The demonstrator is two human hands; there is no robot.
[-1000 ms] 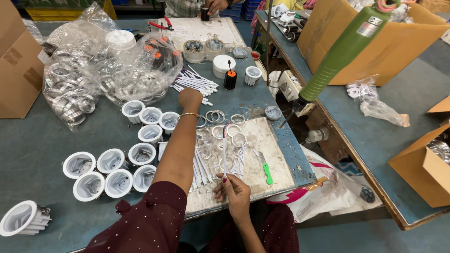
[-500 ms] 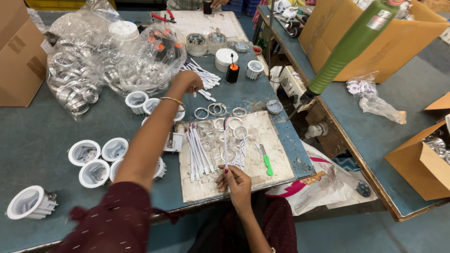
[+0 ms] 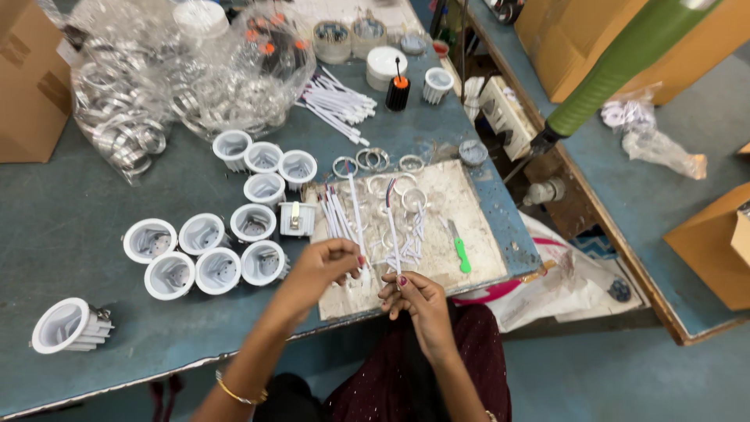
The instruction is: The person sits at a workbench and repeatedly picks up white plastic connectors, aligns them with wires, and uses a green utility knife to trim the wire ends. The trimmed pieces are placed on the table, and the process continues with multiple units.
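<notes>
My left hand [image 3: 320, 270] pinches the near end of a thin white wire [image 3: 355, 215] that runs away from me over the white work board [image 3: 469, 203]. My right hand [image 3: 410, 295] grips another white wire [image 3: 392, 230] standing up from its fingers. Both hands hover at the near edge of the board, close together. More white wires [image 3: 333, 211] and several small metal rings [image 3: 373, 160] lie on the board. Left of my hands stand several round white lamp housings [image 3: 219, 270].
A green-handled tool [image 3: 461, 254] lies on the board's right. A bundle of white wires [image 3: 336, 101], plastic bags of metal rings [image 3: 195, 86], a black heat sink [image 3: 398, 92] and small tubs sit farther back. Cardboard boxes [image 3: 23, 78] flank the bench.
My left arm has pulled back from the wire bundle at the far side to the near edge, now pinching a wire. The camera has tilted closer to the board.
</notes>
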